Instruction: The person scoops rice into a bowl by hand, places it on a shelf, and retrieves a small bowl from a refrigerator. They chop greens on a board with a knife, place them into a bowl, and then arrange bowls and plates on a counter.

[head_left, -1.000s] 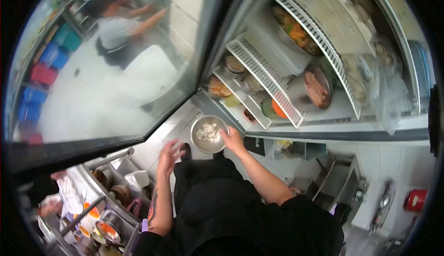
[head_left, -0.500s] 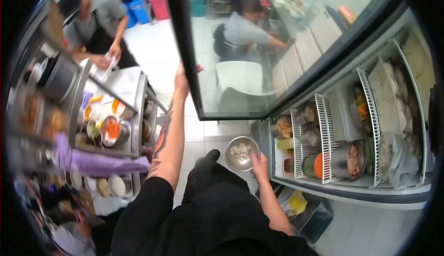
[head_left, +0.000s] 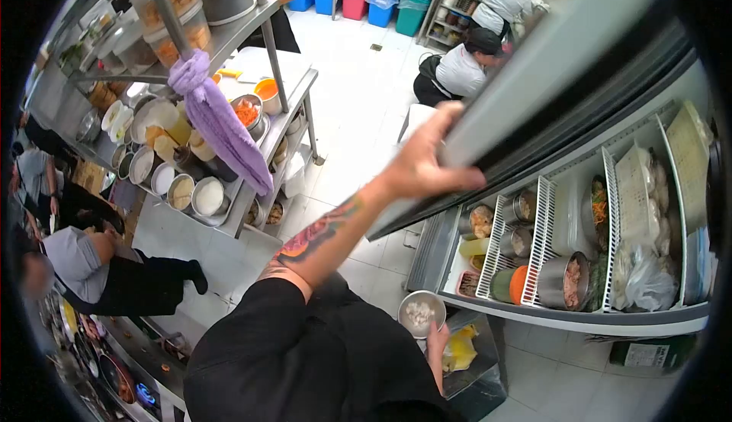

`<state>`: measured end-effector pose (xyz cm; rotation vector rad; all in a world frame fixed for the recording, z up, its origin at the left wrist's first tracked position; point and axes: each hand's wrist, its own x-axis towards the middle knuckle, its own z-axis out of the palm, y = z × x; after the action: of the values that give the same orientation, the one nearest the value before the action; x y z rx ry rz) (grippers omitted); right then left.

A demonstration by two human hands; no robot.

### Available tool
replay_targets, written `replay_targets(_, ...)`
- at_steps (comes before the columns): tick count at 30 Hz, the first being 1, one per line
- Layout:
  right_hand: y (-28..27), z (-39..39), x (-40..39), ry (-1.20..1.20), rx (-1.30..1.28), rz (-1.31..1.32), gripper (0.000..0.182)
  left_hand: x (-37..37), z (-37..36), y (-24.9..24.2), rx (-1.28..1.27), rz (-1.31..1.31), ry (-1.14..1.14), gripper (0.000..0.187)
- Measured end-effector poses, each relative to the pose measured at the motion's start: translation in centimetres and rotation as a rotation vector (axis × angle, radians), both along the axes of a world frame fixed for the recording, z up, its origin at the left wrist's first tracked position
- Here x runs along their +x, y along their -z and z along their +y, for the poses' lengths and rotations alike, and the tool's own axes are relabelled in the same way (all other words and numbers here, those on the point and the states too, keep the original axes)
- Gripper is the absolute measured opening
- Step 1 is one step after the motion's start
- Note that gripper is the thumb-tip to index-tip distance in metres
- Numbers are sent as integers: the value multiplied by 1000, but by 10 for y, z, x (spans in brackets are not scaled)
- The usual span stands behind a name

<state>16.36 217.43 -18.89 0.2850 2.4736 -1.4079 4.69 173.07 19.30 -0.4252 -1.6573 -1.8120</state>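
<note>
My left hand (head_left: 433, 161) is at the edge of the glass fridge door (head_left: 526, 79), its thumb and fingers gripping the frame. The door stands partly open over the upper part of the fridge. Low in the view, my right hand (head_left: 437, 342) holds a round metal bowl (head_left: 421, 297) by its rim, with pale chopped pieces (head_left: 418, 314) inside. Right of my hands, white wire shelves (head_left: 540, 231) in the fridge bear a metal pot of pinkish meat (head_left: 560, 281), an orange-lidded tub (head_left: 518, 285) and plastic bags (head_left: 652, 281).
A steel rack (head_left: 274, 109) with a purple towel (head_left: 221, 128) and containers stands at the left. Co-workers (head_left: 457, 75) are at the top and a person (head_left: 84, 262) at the lower left near a stove. A bin (head_left: 484, 391) is below the fridge.
The door has swung toward the fridge, with my left hand moving right along with it. My view has turned, showing more of the rack. The bowl remains in my right hand, now lower.
</note>
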Motion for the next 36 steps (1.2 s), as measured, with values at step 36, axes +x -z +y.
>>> replay_targets(36,-190,-519,-656,-40,-25,116,29,-463,-646,99,-723,-608,-552,56)
